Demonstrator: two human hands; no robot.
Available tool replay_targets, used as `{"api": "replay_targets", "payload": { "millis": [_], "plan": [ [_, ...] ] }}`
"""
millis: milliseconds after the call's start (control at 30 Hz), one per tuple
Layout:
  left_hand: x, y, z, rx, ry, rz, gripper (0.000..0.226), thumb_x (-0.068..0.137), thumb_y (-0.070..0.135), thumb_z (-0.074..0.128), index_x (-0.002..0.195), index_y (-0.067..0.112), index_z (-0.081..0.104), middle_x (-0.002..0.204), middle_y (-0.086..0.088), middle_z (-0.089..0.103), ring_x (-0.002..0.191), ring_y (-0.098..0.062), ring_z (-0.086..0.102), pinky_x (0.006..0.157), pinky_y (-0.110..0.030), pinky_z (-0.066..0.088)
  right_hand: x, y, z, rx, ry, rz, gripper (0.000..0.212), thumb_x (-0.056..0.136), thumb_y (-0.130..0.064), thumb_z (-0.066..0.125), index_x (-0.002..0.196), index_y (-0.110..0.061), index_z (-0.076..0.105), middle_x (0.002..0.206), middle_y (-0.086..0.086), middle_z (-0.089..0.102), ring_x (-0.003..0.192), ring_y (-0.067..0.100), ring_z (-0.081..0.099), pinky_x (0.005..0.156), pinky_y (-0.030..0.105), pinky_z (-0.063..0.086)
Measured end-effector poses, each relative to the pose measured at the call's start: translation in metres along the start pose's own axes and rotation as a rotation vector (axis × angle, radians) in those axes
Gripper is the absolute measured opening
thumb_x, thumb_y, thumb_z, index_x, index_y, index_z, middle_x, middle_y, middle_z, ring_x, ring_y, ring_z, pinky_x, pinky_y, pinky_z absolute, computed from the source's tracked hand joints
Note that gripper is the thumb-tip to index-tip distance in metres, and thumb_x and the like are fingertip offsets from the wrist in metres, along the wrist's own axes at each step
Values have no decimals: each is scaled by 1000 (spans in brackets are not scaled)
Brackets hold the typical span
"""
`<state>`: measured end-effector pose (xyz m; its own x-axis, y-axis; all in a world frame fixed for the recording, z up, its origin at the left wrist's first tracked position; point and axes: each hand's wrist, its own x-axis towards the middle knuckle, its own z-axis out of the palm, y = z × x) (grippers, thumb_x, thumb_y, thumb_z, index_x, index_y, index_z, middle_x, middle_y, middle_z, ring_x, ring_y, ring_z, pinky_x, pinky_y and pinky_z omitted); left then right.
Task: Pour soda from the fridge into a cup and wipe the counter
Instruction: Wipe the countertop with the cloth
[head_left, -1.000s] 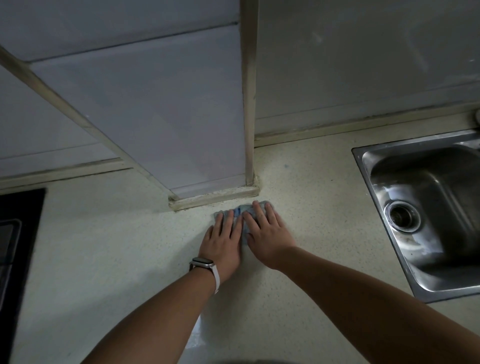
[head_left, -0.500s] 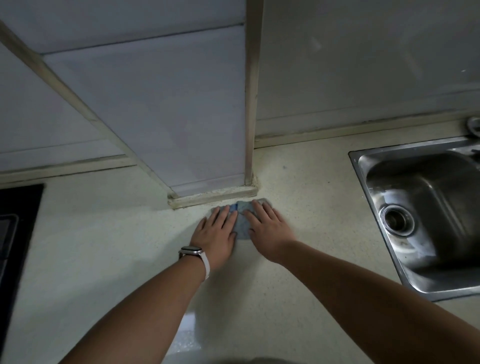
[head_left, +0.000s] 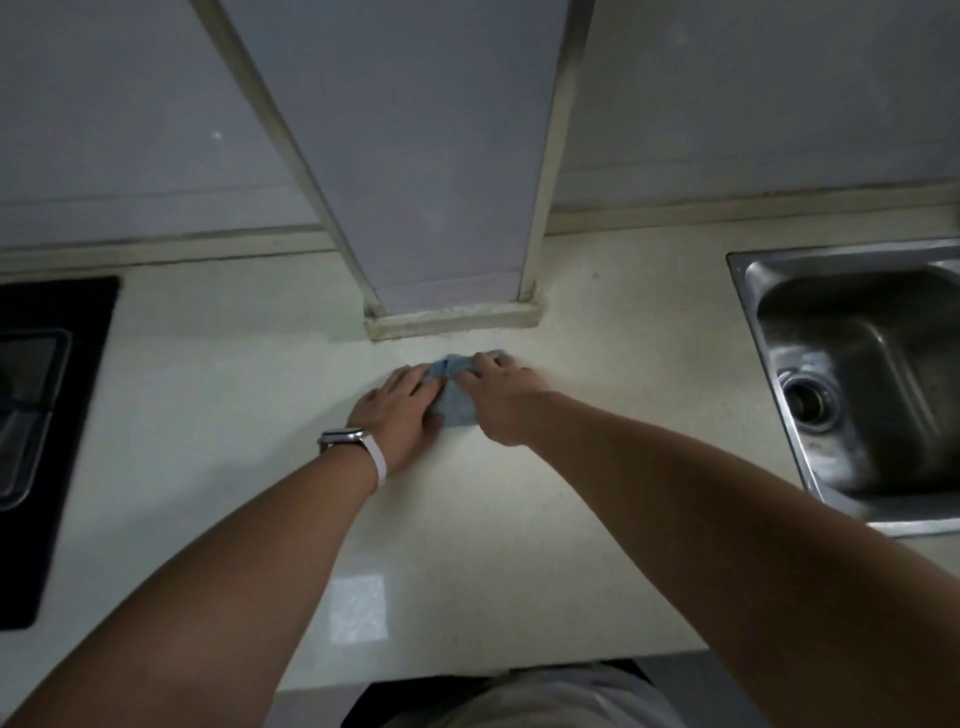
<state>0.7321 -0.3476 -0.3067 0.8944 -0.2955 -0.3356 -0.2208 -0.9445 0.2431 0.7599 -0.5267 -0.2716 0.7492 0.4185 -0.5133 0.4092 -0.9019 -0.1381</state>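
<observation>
A small blue cloth (head_left: 458, 406) lies on the pale counter (head_left: 249, 415), just in front of the base of a white pillar. My left hand (head_left: 397, 415), with a watch on its wrist, rests flat with its fingertips on the cloth's left edge. My right hand (head_left: 501, 397) sits on the cloth's right side, fingers curled over its bunched far edge. No soda or cup is in view.
The white pillar (head_left: 447, 208) juts out from the tiled back wall onto the counter. A steel sink (head_left: 857, 384) is sunk into the counter at the right. A black hob (head_left: 36, 415) lies at the left edge. The counter's front edge runs close to my body.
Both hands and the cloth have drawn a little away from the pillar base. My right fingers went from flat to curled, and the cloth has bunched up. My view has pulled back.
</observation>
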Motion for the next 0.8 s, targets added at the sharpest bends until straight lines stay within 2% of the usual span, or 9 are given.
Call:
{"api": "replay_targets", "payload": {
  "millis": [267,467,800],
  "plan": [
    [-52,-16,17,-8,10,34,52,94,38,50,143,22,39,151,-2,33,139,-22,29,105,-41,42,-28,-49,26,3,-7,36,67,87,-16,62,146,-23,31,144,9,33,132,36,37,99,44,44],
    [-102,-17,36,-28,68,85,49,91,38,49,138,22,43,143,-1,42,133,-23,36,98,-42,46,-62,-84,50,13,21,49,62,87,-16,63,142,-23,36,140,9,38,128,36,40,97,46,48],
    [-167,-26,59,-19,92,155,50,95,41,44,143,24,42,151,-3,39,141,-26,30,110,-45,34,-107,-128,95,92,62,91,66,88,-20,62,145,-26,28,145,6,32,134,34,32,102,50,46]
  ]
}}
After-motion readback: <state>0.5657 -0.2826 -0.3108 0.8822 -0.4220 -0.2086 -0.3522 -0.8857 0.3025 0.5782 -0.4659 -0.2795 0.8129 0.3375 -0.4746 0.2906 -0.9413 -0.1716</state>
